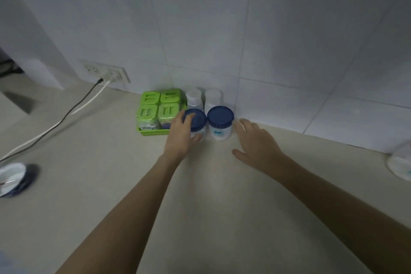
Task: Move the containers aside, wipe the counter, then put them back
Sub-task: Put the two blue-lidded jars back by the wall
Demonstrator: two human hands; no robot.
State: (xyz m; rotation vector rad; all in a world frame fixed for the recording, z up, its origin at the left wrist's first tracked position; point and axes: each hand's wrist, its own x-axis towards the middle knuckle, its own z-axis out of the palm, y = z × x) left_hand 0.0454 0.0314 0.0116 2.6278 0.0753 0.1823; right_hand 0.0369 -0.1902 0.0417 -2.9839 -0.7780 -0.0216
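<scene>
Two white jars with blue lids stand side by side against the tiled wall. My left hand wraps the left blue-lidded jar, fingers on its lid and thumb at its base. The right blue-lidded jar stands free. My right hand hovers open just to its right, not touching it. Behind them are two clear bottles with white caps. A green tray to the left holds several green-lidded containers.
A wall socket at back left has a black and a white cable running across the beige counter. A white and blue bowl sits at the left edge. A pale container shows at the right edge.
</scene>
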